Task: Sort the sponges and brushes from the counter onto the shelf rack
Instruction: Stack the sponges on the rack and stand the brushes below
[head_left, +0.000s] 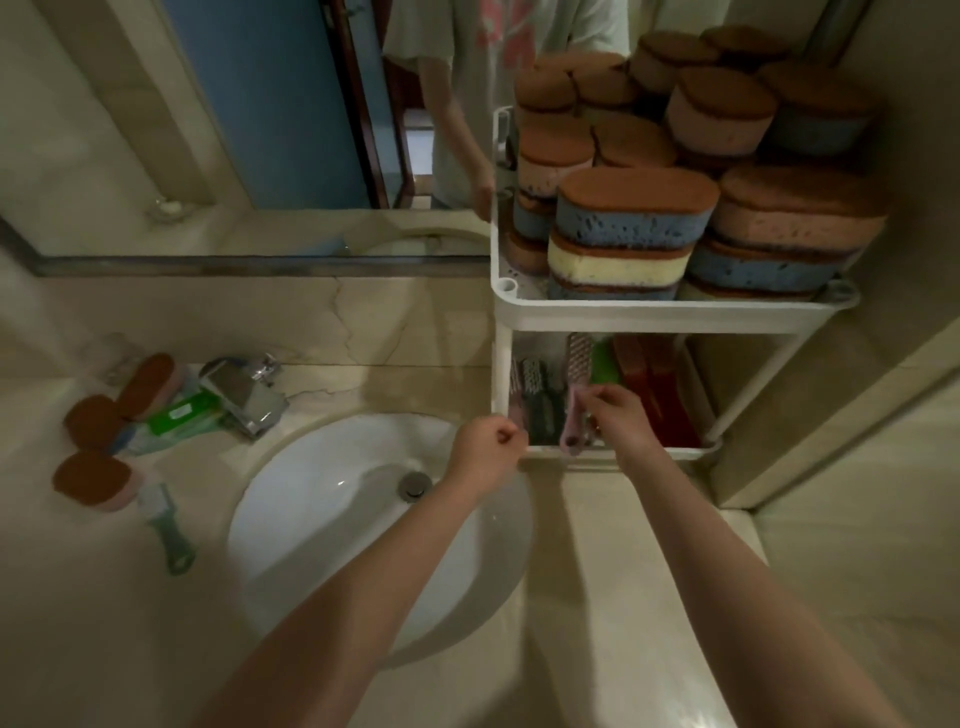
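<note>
A white shelf rack (649, 312) stands on the counter at the right. Its top tier is stacked with several brown-topped sponges (634, 208). The lower tier holds several brushes (540, 384). My right hand (618, 410) pinches a pink brush (574, 400) that stands tilted at the lower tier's front. My left hand (488, 441) is a closed fist at the tier's front left corner, holding nothing visible. At the counter's left lie three brown-topped sponges (93, 478), a green brush (182, 413) and a green-handled brush (166, 530).
A round white sink (311, 499) sits in the middle of the counter with a chrome tap (244, 389) behind it. A mirror (260, 104) covers the wall above. A beige wall closes in on the right of the rack.
</note>
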